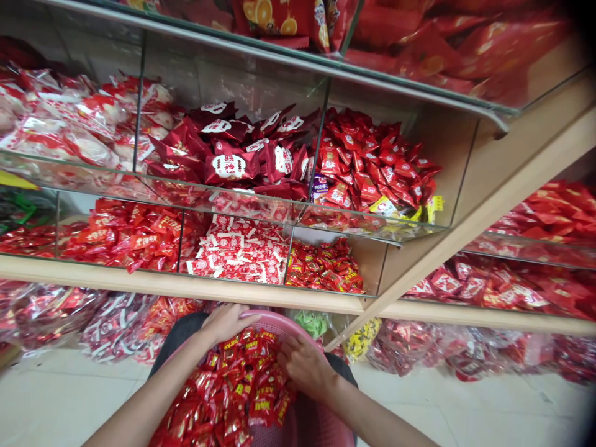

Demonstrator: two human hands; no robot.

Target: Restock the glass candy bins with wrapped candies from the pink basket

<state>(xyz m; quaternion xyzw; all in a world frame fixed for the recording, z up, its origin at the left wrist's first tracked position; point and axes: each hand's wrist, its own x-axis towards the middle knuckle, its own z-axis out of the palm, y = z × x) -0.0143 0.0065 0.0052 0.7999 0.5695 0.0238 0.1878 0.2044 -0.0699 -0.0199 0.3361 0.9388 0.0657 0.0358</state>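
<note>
A pink plastic basket [326, 415] stands between my knees, with a heap of red-wrapped candies [223, 391] with yellow lettering in it. My left hand [229, 321] is closed on the basket's far rim, the thumb lying along it. Inside the basket at the right, my right hand [305, 367] has its fingers curled in beside the candies. Whatever those fingers hold, if anything, is hidden. On the lowest shelf ahead, a glass compartment holds similar small red and yellow candies [323, 266].
Glass-fronted shelves rise in front, their bins full of wrapped sweets, including dark red packets [233, 164] and small red ones [367, 164]. A wooden shelf edge [116, 280] runs just beyond the basket. Filled plastic bags [405, 344] sit beneath it on the tiled floor [419, 410].
</note>
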